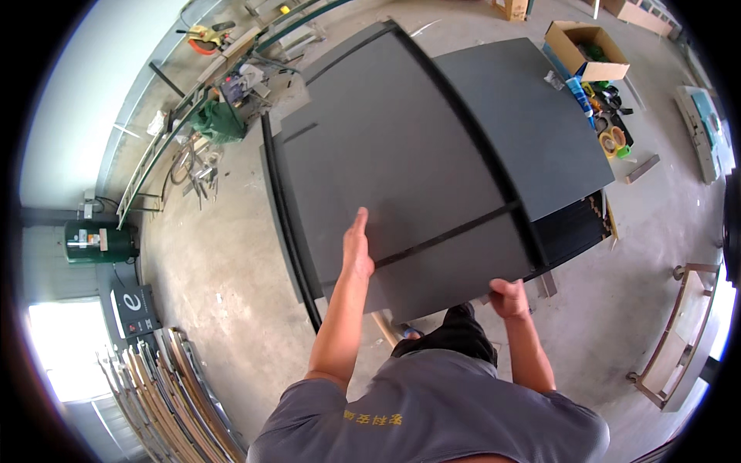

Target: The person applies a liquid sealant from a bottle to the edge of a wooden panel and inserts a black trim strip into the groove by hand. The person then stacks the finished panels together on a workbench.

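A large dark grey panel (370, 147) lies in front of me, with a long black strip (471, 131) along its right side and another black strip (278, 208) at its left. Over the near part of the panel, my left hand (357, 251) is open with its fingers stretched forward; whether it touches the surface is unclear. At the near right edge, my right hand (509, 299) is closed on the panel's rim, its fingers partly hidden. Beyond the right strip lies a second grey sheet (532, 123), above a stack of black lengths (571, 231).
An open cardboard box (587, 50), tape rolls (612, 141) and a blue tube (579, 96) sit at the far right. Long boards (166, 386) lean at the lower left. A wheeled wooden frame (679, 332) stands at right, a green bag (218, 122) at far left.
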A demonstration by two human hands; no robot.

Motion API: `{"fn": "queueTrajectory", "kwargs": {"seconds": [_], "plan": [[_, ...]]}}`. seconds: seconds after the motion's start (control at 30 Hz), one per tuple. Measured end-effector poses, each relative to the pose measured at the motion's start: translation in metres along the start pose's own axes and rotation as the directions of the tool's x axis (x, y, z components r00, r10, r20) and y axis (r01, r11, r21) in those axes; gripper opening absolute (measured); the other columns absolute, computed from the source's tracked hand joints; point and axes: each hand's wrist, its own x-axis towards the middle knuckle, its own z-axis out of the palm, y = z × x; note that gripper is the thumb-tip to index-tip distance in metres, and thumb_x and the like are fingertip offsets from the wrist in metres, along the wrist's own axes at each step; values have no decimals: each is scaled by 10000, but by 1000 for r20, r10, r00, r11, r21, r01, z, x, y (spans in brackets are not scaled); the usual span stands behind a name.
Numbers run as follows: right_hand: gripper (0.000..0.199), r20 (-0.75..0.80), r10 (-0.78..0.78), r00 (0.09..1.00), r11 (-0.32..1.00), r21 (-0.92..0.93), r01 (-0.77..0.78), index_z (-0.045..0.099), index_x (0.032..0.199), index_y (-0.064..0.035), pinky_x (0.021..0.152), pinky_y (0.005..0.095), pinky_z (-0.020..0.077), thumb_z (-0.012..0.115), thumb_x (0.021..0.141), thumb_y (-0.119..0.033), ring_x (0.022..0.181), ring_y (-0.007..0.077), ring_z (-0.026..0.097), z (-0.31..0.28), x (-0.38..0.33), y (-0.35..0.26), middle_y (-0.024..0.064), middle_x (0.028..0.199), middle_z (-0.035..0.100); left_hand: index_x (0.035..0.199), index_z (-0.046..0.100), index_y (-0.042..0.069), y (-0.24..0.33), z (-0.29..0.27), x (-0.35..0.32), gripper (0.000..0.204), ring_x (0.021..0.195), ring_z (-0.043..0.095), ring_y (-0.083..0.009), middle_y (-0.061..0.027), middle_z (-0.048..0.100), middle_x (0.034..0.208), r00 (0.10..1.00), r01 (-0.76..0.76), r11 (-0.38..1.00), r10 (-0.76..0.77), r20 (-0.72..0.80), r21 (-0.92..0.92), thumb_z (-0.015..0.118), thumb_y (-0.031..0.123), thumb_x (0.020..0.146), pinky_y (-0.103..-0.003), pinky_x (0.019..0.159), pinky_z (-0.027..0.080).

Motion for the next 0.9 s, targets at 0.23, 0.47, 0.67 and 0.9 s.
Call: {"fn": "queueTrajectory", "kwargs": {"seconds": [0.23,0.47,0.67,0.9], "plan": [[282,155,284,946,891,-406,-201,660,1132,19,902,339,482,700,853,19,1039,181,611,40,-31,165,66,1112,665,1197,616,-120,20,-186,-13,640,1056,632,-234,-152,664,1189,898,-212,911,324,-296,355,660,472,958,-356,927,510],[176,103,211,972,967,-169,-192,714,1034,37,834,323,500,682,866,-4,960,196,654,92,-46,241,84,1034,719,1127,604,-118,39,-249,1,688,1004,640,-236,-165,663,1129,915,-178,898,301,-268,403,714,523,901,-368,875,534],[269,37,281,959,960,-7,-281,668,1102,14,844,336,506,694,842,80,979,198,648,108,-43,244,70,1065,678,1111,599,-157,43,-262,37,754,1037,625,-241,-181,657,1141,926,-89,868,252,-279,488,733,547,876,-366,918,507],[314,30,256,966,959,114,-258,656,1136,-4,858,328,523,699,840,92,1012,194,649,108,-37,234,65,1108,669,1147,604,-144,28,-260,57,757,1048,616,-238,-160,653,1172,933,-107,862,260,-249,495,741,546,869,-371,957,484]]}}
